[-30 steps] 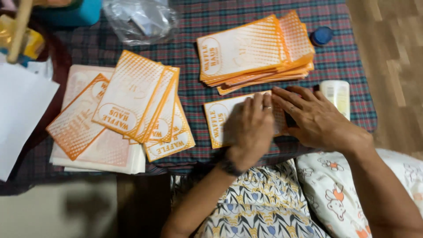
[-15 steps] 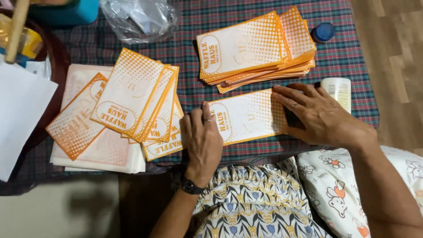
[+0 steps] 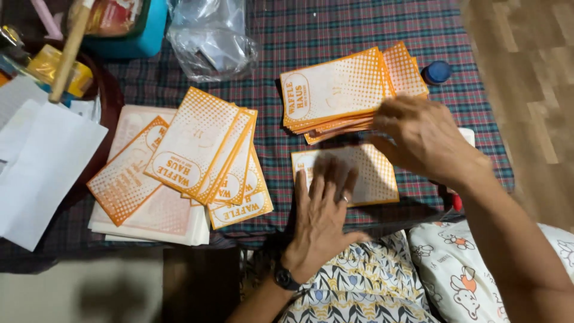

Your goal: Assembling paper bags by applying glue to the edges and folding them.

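A single orange-and-white paper bag (image 3: 373, 173) lies flat near the front edge of the checked tablecloth (image 3: 335, 30). My left hand (image 3: 321, 218) rests flat on its left half, fingers spread, a ring on one finger and a dark watch at the wrist. My right hand (image 3: 421, 137) hovers over the bag's upper right corner, fingers curled down at the lower edge of a stack of the same bags (image 3: 341, 90). Whether it grips a bag is not clear. A fanned pile of finished bags (image 3: 197, 152) lies to the left.
A crumpled clear plastic bag (image 3: 212, 39) sits at the back. A blue cap (image 3: 437, 72) lies right of the stack. White paper sheets (image 3: 42, 167), a teal container (image 3: 140, 30) and a wooden stick (image 3: 69, 51) crowd the left. Wooden floor (image 3: 526, 72) shows on the right.
My left hand slid left, then came back onto the single bag. My right hand lifted off that bag and moved up to the stack.
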